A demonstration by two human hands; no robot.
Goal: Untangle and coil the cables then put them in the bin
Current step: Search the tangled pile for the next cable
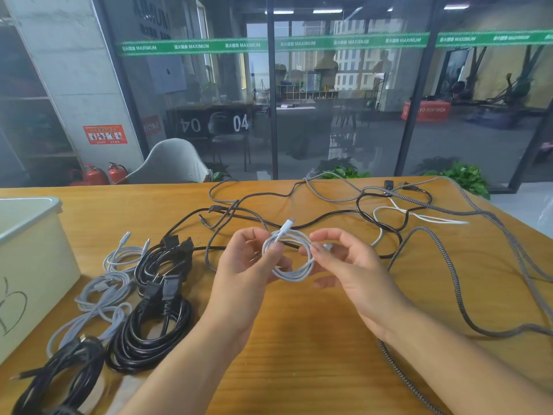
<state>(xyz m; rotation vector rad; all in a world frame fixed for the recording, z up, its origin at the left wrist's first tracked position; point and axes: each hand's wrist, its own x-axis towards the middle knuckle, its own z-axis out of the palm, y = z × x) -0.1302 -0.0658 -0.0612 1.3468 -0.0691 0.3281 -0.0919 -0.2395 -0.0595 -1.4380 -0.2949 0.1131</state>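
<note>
Above the middle of the wooden table (299,339) I hold a small coil of white cable (294,272). My left hand (248,265) pinches its left side, with a connector end sticking up past the fingers. My right hand (344,259) pinches the coil's right side. Behind the hands lies a tangle of black, grey braided and white cables (389,211). Several coiled cables lie on the left: black power cords (149,333) and light grey ones (101,298). The pale bin (36,250) stands at the left edge.
A thick braided cable (449,265) loops along the table's right side and runs to the near edge. Beyond the table's far edge stand a grey chair (173,163), green plants and a glass wall.
</note>
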